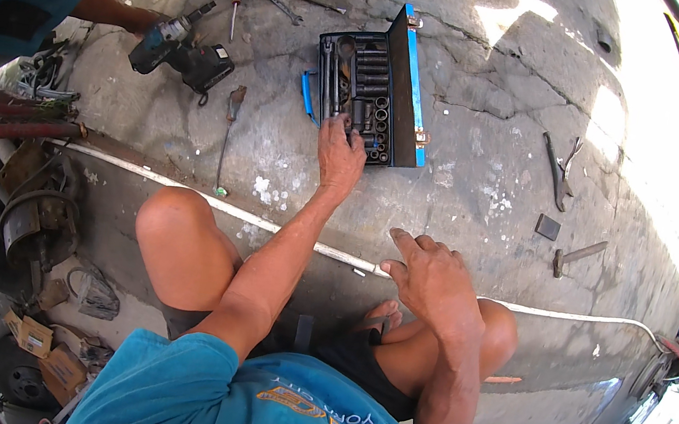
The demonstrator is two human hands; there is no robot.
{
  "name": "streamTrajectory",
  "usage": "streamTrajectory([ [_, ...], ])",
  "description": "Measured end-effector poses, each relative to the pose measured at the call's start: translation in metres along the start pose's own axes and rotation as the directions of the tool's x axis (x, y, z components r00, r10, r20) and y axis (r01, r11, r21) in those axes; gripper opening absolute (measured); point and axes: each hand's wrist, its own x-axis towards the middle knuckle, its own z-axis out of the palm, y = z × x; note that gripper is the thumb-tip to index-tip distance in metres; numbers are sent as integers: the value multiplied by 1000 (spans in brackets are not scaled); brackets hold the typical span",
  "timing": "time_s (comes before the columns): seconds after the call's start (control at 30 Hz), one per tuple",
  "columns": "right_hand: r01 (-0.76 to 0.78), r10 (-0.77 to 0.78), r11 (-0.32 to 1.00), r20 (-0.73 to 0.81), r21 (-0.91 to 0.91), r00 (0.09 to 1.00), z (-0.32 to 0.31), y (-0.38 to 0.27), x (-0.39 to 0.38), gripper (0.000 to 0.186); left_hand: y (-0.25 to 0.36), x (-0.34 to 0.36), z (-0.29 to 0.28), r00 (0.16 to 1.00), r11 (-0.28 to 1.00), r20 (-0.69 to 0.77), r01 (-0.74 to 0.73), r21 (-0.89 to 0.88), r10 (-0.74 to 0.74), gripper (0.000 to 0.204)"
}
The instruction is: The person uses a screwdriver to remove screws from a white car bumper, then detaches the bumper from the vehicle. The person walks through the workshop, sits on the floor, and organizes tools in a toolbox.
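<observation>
Where the head view looks down, the blue-and-black socket case [402, 102] lies open on the floor [467, 192], long axis running away from the person, far end leaning a bit left; lid up on its right side, blue handle [306, 96] on its left. Left hand [340, 157] is over the case's near end, fingers bent down among the sockets [380, 116]; can't tell if clamped on one. Right hand [437, 282] hangs nearer than the case and to its right, fingers slightly apart. Floor is cracked grey concrete, paint-spotted, sunlit in patches right of the case. Cordless drill [172, 45] and screwdriver [234, 109] left of the case; pliers [560, 173] and hammer [581, 256] right of it. White pipe [350, 258] crosses nearer than the case. Another person's legs [114, 8] far left of it.
</observation>
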Motion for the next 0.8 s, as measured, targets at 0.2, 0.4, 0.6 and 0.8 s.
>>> streamTrajectory([
  [0.2, -24, 23, 1000, 67, 9, 997, -2, -1, 11, 49, -8, 82, -14, 984, 949, 139, 60, 310, -107, 32],
  [0.4, -6, 4, 999, 81, 33, 997, -4, -3, 11, 48, -11, 122, -10, 958, 883, 272, -45, 468, -95, 26],
  [0.6, -4, 1, 999, 80, 39, 997, -4, 3, 13, 47, -15, 146, -16, 931, 831, 351, -114, 544, -102, 30],
  [0.8, 1, -6, 997, 61, 77, 998, -2, 9, 13, 47, -17, 176, -78, 797, 904, 434, 408, 125, -419, 38],
])
